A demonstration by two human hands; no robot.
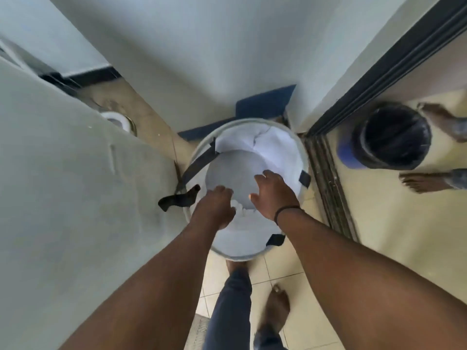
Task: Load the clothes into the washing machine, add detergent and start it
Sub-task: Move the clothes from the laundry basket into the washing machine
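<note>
Both hands reach into the laundry basket.
My left hand pinches white cloth at the near rim; my right hand has its grip spread.

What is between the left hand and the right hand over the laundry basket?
In the head view, bunched white cloth lies between the left hand and right hand, with the grey bottom of the laundry basket beyond it.

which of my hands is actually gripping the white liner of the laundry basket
Your left hand, bunching the white liner at the basket's near edge; the right hand hovers open-fingered.
</note>
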